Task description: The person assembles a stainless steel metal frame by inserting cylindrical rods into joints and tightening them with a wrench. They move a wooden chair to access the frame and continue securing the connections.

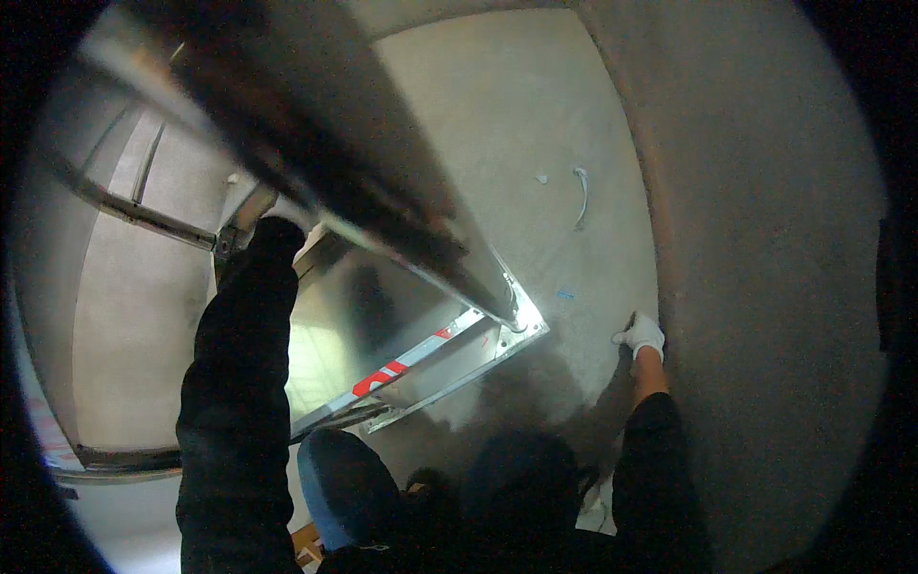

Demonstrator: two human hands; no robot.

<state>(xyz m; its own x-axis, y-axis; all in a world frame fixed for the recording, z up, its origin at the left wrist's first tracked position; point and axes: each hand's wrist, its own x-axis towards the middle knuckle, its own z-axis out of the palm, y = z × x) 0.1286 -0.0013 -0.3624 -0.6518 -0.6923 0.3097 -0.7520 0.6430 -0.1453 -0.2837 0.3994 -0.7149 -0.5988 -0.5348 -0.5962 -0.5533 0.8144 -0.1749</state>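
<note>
My left arm reaches forward on the left, and its white-gloved hand (293, 212) is beside a thick metal post (382, 191) that crosses the view at a slant. The post and the sleeve hide most of its fingers, so its grip does not show. The post's foot joins a metal base frame (521, 330) with a red-and-white strip (381, 379). Off to the right, my white-gloved right hand (644, 335) is low by the foot of the wall, fingers curled, thumb side toward the left. Whatever it may hold is too small to make out.
A grey wall (765, 239) runs along the right. On the concrete floor (497, 105) lie a pale curved strip (581, 196) and a small scrap (541, 179); a blue mark (566, 295) is nearby. A metal bar (158, 220) stretches across the left. My knees (349, 488) are at the bottom.
</note>
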